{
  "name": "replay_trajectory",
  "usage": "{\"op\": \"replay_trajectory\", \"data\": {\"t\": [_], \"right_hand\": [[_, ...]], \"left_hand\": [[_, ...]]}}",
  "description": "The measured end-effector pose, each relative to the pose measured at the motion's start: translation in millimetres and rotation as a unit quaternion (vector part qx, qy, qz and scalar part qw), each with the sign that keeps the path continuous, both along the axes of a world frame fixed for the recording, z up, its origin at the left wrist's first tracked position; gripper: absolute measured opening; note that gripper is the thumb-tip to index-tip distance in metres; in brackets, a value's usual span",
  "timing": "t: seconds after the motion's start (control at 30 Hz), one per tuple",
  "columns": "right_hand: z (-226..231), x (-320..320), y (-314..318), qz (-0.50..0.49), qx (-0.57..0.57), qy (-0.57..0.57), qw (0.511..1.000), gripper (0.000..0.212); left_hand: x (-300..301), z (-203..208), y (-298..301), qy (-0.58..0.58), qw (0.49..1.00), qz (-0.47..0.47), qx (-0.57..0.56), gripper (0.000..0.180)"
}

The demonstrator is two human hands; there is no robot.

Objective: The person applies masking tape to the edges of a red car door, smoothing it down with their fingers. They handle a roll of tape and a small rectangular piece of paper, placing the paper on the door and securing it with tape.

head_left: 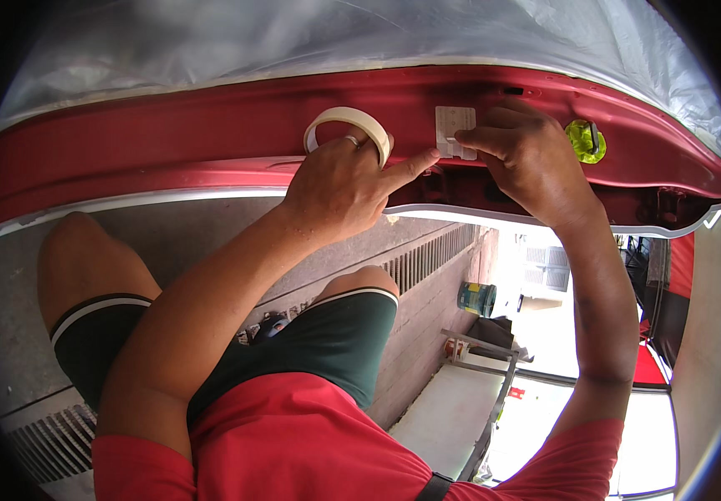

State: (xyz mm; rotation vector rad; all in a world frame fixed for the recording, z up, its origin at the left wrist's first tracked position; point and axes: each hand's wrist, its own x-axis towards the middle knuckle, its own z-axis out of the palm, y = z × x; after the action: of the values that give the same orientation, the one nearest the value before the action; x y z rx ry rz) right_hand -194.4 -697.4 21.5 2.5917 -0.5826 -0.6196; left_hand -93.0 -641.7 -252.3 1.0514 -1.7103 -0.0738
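A cream roll of masking tape (352, 115) hangs around the fingers of my left hand (335, 190). That hand's index finger stretches right, to the lower edge of a pale rectangular label (452, 123) on the red car body panel (210, 121). My right hand (537, 167) is closed, with fingertips pinched together at the label's right side; whether anything thin is between them is hidden. Right of this hand, a patch of bright yellow-green covering (580, 142) surrounds a dark metal loop on the panel.
Clear plastic sheeting (293, 42) covers the area above the panel. Below run a concrete floor with a drain grate (431, 255) and, farther right, a dark green bucket (477, 298). A metal frame (498, 392) stands at the lower right, near a bright opening.
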Motion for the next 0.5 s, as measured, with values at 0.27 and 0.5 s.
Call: {"op": "replay_trajectory", "data": {"t": [0.27, 0.5], "right_hand": [[4.0, -1.8, -2.0, 0.009, 0.0, 0.004, 1.0, 0.027], [5.5, -0.8, -0.8, 0.007, 0.007, 0.008, 1.0, 0.026]], "left_hand": [[-0.5, 0.2, 0.3, 0.012, 1.0, 0.001, -0.005, 0.101], [-2.0, -1.7, -1.6, 0.009, 1.0, 0.004, -0.006, 0.102]]}}
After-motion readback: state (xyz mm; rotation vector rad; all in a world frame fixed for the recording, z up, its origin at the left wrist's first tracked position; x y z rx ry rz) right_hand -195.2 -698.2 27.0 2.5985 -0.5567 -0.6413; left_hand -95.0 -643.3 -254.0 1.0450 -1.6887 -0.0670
